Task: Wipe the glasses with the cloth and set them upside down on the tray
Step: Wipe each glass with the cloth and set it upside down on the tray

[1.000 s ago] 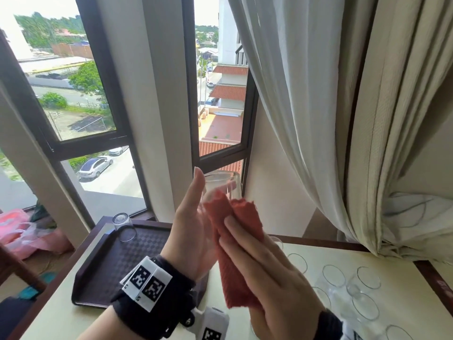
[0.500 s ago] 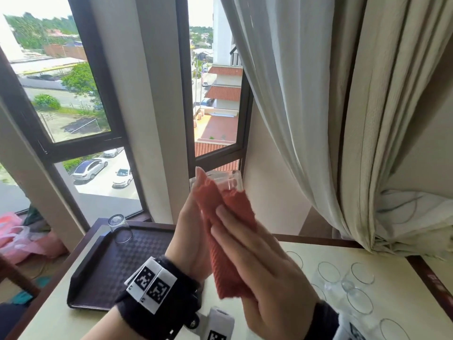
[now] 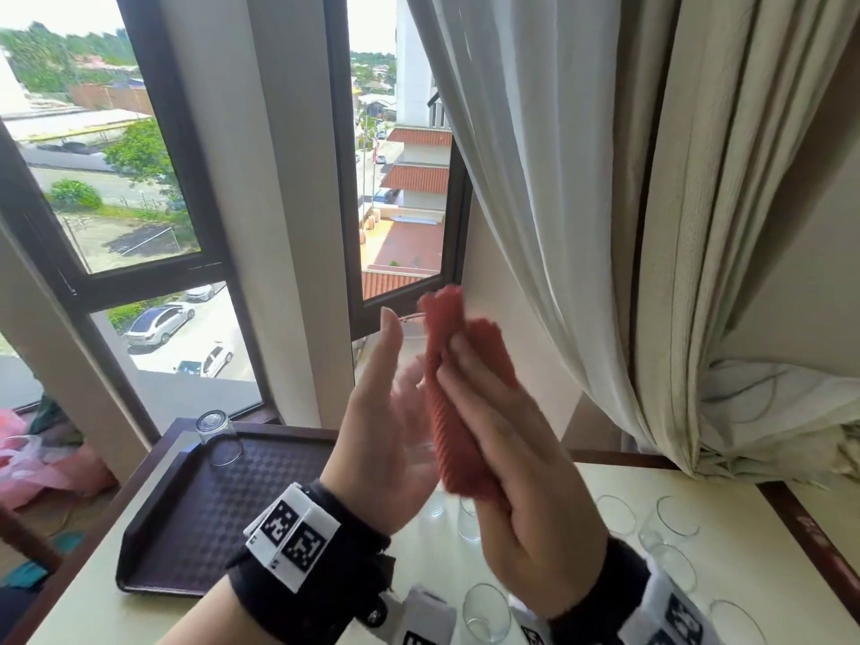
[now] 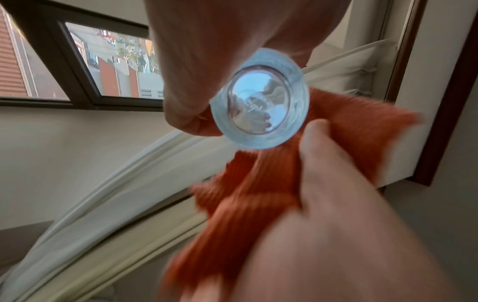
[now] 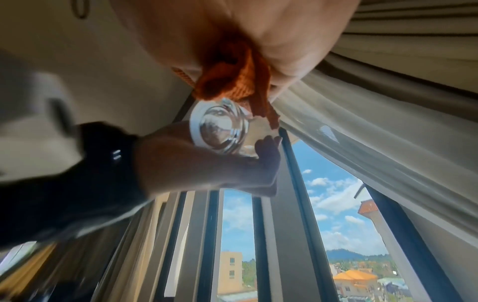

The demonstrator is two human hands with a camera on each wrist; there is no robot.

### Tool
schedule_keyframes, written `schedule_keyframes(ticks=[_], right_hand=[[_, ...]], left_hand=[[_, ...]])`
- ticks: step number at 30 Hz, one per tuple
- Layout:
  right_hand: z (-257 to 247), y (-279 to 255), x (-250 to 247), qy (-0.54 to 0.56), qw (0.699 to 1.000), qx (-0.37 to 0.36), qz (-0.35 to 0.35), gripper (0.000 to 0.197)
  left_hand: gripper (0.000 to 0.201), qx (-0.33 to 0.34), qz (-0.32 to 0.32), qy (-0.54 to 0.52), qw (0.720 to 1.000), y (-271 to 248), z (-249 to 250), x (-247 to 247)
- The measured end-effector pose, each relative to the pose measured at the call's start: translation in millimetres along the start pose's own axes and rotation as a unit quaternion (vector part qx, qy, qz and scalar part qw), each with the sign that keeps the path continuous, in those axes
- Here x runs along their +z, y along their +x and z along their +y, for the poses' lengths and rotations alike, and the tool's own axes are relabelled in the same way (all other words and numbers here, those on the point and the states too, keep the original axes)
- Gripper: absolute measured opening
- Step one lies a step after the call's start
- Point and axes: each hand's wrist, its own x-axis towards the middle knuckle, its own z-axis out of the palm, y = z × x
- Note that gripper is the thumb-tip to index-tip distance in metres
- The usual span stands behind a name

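My left hand [image 3: 381, 402] holds a clear glass [image 3: 409, 337] raised in front of the window, fingers and thumb wrapped around its wall. The left wrist view looks at the glass's thick round base [image 4: 258, 98]. My right hand [image 3: 512, 458] grips a red-orange ribbed cloth [image 3: 446, 425] and presses it with flat fingers against the glass's right side. The cloth's top edge sticks up above the rim. In the right wrist view the cloth [image 5: 227, 81] bunches under my palm, right beside the glass [image 5: 220, 126]. Below left lies the dark brown tray [image 3: 209, 528].
One glass [image 3: 216, 435] stands upside down on the tray's far left corner. Several upright glasses [image 3: 670, 519] stand on the cream table [image 3: 93, 616] to the right and under my hands. A pale curtain [image 3: 605, 225] hangs close on the right; window frames stand behind.
My right hand has slid the cloth upward along the glass, so its top now pokes above the rim. Both hands sit a little higher and further right.
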Motion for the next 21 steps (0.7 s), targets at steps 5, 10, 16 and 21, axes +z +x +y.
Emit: schedule_keyframes(ticks=[5,10,16,21], right_hand=[[6,-37,2,-0.021,0.999,-0.009,-0.027,0.057],[16,-2,-1,0.047,0.997,0.057,0.025,0.052],[-7,-1,2,-0.036,0.998,-0.038,-0.022,0.056],[-1,-32,5,-0.02,0.999,-0.041,-0.011,0.053]], left_hand=[[0.096,0.013,0.018,0.027,0.999,3,4,-13],[0.104,0.017,0.015,0.045,0.999,1,-4,-9],[0.072,-0.019,-0.036,0.003,0.999,-2,4,-5],[0.073,0.011,0.016,0.047,0.999,-3,6,-13]])
